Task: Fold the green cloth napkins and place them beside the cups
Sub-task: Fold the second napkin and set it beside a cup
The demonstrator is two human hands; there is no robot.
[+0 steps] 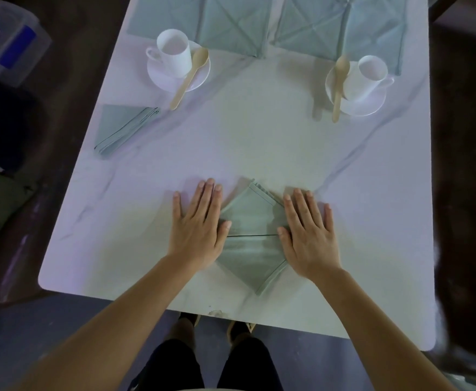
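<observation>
As I watch through the head camera, both hands lie flat on 1 green napkin point(252, 246) at the 6 o'clock side of the counter point(259, 148), close to its near edge. This napkin is folded to a diamond, with 1 corner to 12 o'clock and 1 to 6 o'clock. A straight fold line crosses its middle from 9 to 3 o'clock.

The left hand point(200, 230) covers the 9 o'clock corner and the right hand point(311, 238) covers the 3 o'clock corner. The left fingers point(207, 196) are straight and close together, only the little one stands apart. The right fingers point(301, 206) are straight and a little spread. Both hands press flat and are not curled. Both thumbs point inward and rest on the cloth beside the fold line.

At 10 o'clock a folded napkin point(121, 127) lies as a triangle, near the left saucer point(160, 77) but apart from it. On that saucer stands the left cup point(174, 52), handle to 9 o'clock, with a wooden spoon point(190, 77) at its 3 o'clock side. At 1 o'clock the right cup point(365, 77) stands on the right saucer point(368, 107), handle to 3 o'clock. A second wooden spoon point(339, 86) lies at its 9 o'clock side.

At 12 o'clock more green cloths point(231, 26) lie spread, with crossed creases. Off the counter at 10 o'clock stands a clear plastic box point(8, 40).
</observation>
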